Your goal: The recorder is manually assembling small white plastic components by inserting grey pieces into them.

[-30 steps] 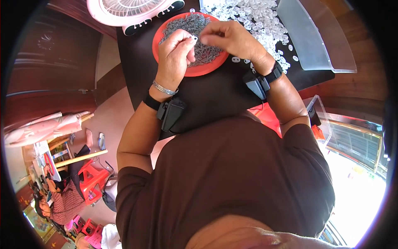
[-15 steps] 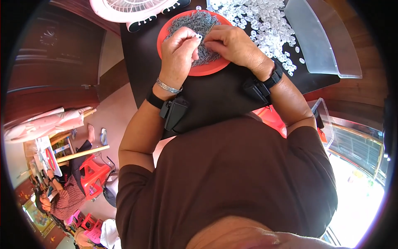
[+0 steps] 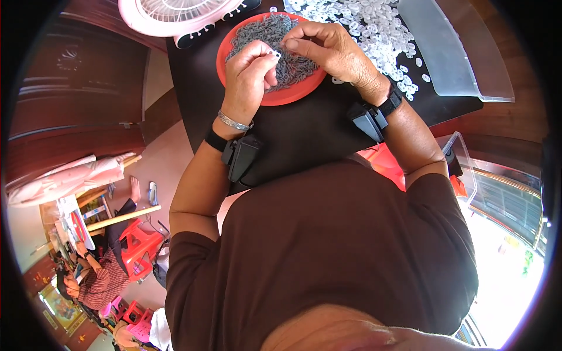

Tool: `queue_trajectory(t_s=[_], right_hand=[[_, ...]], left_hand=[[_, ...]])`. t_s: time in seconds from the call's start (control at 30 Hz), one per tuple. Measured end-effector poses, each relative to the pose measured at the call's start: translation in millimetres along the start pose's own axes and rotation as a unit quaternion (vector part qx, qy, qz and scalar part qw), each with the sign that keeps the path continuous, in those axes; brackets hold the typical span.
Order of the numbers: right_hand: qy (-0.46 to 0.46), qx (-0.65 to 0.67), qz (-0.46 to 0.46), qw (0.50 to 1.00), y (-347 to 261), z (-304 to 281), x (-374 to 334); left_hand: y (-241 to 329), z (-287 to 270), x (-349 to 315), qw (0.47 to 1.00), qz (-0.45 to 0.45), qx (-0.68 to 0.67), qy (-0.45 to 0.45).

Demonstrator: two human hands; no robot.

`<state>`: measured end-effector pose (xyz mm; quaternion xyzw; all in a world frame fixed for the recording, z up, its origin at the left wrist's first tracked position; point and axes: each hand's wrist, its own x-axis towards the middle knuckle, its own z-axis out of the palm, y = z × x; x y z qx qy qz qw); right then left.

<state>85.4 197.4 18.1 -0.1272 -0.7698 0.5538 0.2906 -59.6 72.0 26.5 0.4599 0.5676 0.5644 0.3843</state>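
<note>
Fingers of left hand [image 3: 250, 65] and right hand [image 3: 328, 50] pinch one small white ring [image 3: 275, 54], orientation unclear, over red plate [image 3: 287, 96]

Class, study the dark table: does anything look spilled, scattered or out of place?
Yes. Small white rings lie loose across the dark table, a few strays apart from the pile, while the grey pieces sit heaped inside the round red plate.

This looks like a home doubling as a small piecework spot. A dark wooden panelled door [image 3: 70, 99] and pink desk fan [image 3: 175, 14] suggest living quarters, while red plastic stools [image 3: 137, 243] stand below.
</note>
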Motion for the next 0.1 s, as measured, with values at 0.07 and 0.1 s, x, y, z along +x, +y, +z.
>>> queue_trajectory(t_s=[0.07,0.1], right_hand=[[-0.003,-0.053,-0.007,0.999,-3.6,-3.7,-0.3],[-0.007,-0.105,-0.015,0.994,-7.6,-5.8,-0.4]], left_hand=[[0.7,-0.6,0.7,1.0,0.001,0.013,-0.012],[0.1,-1.3,1.0,1.0,0.005,0.022,-0.02]])
